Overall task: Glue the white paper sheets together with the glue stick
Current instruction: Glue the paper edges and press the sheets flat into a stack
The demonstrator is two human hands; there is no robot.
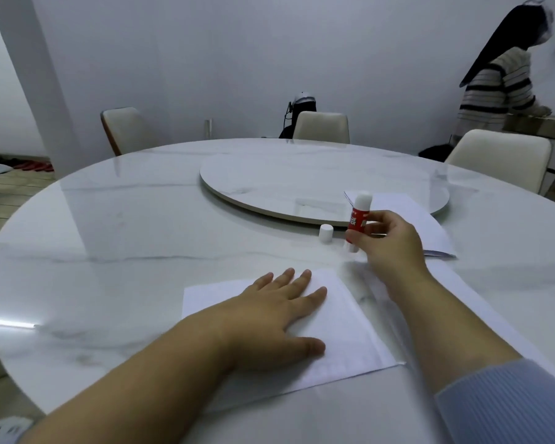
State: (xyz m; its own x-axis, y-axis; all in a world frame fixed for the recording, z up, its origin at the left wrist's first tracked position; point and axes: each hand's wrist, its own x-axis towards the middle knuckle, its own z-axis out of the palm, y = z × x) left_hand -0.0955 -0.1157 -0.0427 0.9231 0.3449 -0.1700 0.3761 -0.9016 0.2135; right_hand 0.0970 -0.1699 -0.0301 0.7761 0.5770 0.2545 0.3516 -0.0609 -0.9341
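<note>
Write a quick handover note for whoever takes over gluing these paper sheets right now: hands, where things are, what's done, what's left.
Left hand: flat, palm down on the near sheet, pinning it to the table.
Right hand: holds the glue stick upright, just above the table.
Cap: off, standing on the table left of the stick.
More paper: beyond the right hand, one edge on the turntable.
Done: stick uncapped. Whether any glue is on the sheet cannot be told.
Left: spread glue, lay a second sheet on, press, recap.
</note>
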